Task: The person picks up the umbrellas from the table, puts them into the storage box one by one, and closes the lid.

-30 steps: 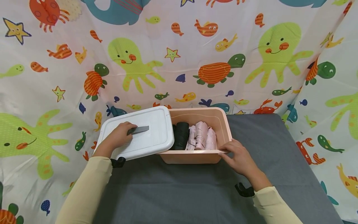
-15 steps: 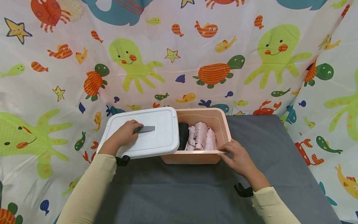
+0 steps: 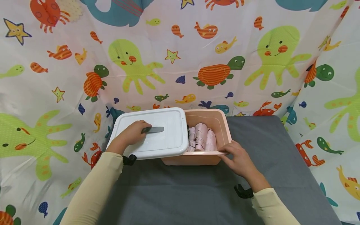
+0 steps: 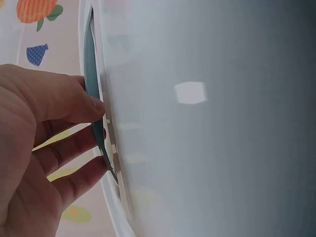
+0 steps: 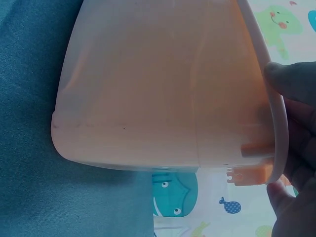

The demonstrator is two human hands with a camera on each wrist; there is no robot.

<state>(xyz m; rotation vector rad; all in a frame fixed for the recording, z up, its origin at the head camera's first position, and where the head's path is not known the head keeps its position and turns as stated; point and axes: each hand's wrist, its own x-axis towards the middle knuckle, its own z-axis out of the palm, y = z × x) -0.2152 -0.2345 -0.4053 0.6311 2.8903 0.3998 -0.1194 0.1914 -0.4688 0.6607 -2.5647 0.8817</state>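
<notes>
My left hand pinches the dark green strap handle on top of a white plastic lid. The lid covers the left part of a peach-coloured storage box and juts out past its left side. In the left wrist view, thumb and fingers close on the strap from both sides. My right hand grips the box's rim at the front right corner; in the right wrist view the thumb lies on the rim. Rolled pale pink cloths stand inside, while a dark roll is almost hidden under the lid.
The box stands on a table with a grey cloth, near its back edge. Behind and to both sides hangs a white curtain printed with sea animals. An orange clip sticks out from the box's end.
My left hand has moved right with the lid, which now covers more of the box and nearly all of the dark roll. The right hand keeps its grip on the rim.
</notes>
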